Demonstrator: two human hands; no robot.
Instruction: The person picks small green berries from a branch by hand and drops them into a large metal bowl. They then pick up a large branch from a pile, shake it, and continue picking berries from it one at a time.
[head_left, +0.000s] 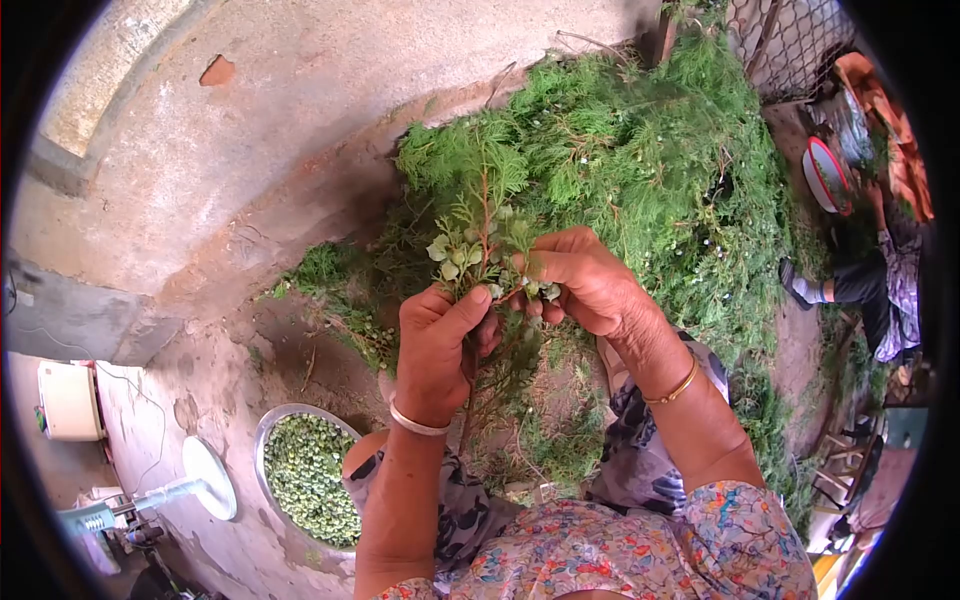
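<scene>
Flowered cloth of the person's shirt [610,545] lies closest, at the bottom of the view, and from it both bare arms reach forward to a green sprig [486,215]. The sprig is up in the air over the lap, leafy end away from the body, with a cluster of pale green cones [455,258] on it. The left hand [435,345] is closed on it, thumb pressed along the stem beside the cones. The right hand [598,292] is closed in too, thumb and fingers pinched together at the sprig's other side; whether those fingertips grip stem or cone is hard to tell.

As for how far things are along — a metal basin [262,440] on the floor to the left looks well filled with loose green cones, so a good share appears to be off the branches. Much remains attached, though: the sprig in hand carries its cluster, and a broad heap of leafy branches [640,170] spreads ahead and to the right, dotted with pale cones. Judged from that heap, the work seems well short of finished.

Beyond the heap, at the far right, sits another person [900,300], near a red-rimmed bowl [828,175]. A fan [210,478] stands left of the basin.
</scene>
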